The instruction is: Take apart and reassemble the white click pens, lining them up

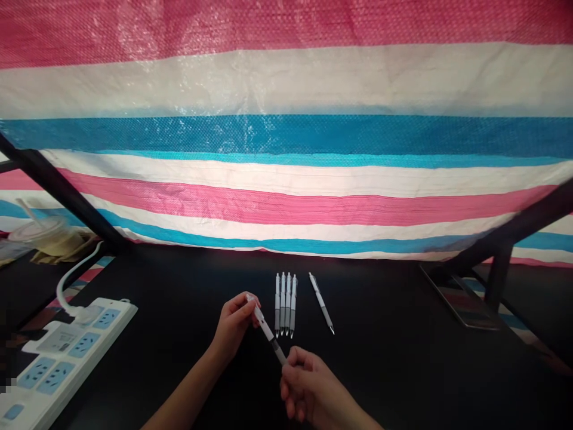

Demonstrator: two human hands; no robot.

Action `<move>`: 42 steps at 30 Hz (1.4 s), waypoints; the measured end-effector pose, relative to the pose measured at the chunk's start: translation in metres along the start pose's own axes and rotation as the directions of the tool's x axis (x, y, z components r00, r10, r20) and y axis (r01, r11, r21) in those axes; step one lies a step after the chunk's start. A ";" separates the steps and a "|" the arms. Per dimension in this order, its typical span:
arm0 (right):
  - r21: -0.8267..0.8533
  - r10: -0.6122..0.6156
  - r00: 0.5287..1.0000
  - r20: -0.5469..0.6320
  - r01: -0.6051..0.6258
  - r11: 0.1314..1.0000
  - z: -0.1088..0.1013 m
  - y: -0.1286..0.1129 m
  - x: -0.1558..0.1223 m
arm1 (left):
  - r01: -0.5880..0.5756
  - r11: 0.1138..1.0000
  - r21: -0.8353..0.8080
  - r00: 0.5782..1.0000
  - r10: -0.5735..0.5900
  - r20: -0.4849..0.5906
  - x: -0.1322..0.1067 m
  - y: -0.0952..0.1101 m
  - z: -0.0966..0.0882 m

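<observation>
A white and grey pen [265, 325] slants between my two hands, above the dark tabletop. The fingers of my left hand [236, 322] pinch its upper, white end. My right hand [311, 382] is closed around the lower, grey end, so the tip is hidden. A darker band shows between the white barrel and the grey part; I cannot tell if the two are joined there. Just beyond my hands, several matching pens [285, 304] lie side by side in a row, tips toward me. One more pen [321, 303] rests apart from them on the right, tilted.
A white power strip [67, 358] with a plugged-in cable lies at the left. On the right is a phone-like dark slab [461, 298] near a black frame leg [499, 275]. A striped plastic sheet [286, 137] hangs behind the black table [179, 286]. A lidded cup [45, 233] stands far left.
</observation>
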State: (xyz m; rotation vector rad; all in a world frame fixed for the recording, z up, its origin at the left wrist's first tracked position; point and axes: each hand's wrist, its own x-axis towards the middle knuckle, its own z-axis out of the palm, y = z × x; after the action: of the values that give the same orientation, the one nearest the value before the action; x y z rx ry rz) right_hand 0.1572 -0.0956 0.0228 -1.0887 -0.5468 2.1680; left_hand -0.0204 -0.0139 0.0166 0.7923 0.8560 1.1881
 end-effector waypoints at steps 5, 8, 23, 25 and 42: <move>0.010 0.008 1.000 -0.013 -0.008 1.000 0.000 0.000 -0.001 | -0.025 1.000 -0.017 0.998 0.024 -0.062 0.002 0.000 -0.002; 0.007 0.011 1.000 -0.015 -0.011 1.000 0.001 -0.001 -0.001 | -0.047 0.998 -0.031 0.993 0.044 -0.113 0.004 0.001 -0.005; -0.001 0.007 1.000 -0.022 -0.007 1.000 0.001 -0.003 -0.003 | -0.095 0.990 -0.106 0.974 0.070 -0.214 0.010 0.003 -0.016; -0.002 0.003 1.000 -0.025 -0.003 1.000 0.002 -0.004 -0.004 | -0.081 0.992 -0.097 0.981 0.062 -0.185 0.010 0.003 -0.015; 0.036 -0.072 0.994 -0.088 0.075 0.997 -0.001 -0.005 0.000 | -0.002 0.991 0.133 0.979 -0.025 0.201 -0.005 -0.009 0.002</move>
State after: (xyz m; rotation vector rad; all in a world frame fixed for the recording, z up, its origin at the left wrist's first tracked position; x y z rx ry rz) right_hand 0.1595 -0.0922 0.0252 -1.1181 -0.4956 2.0496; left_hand -0.0154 -0.0209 0.0104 0.9980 0.7747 1.0275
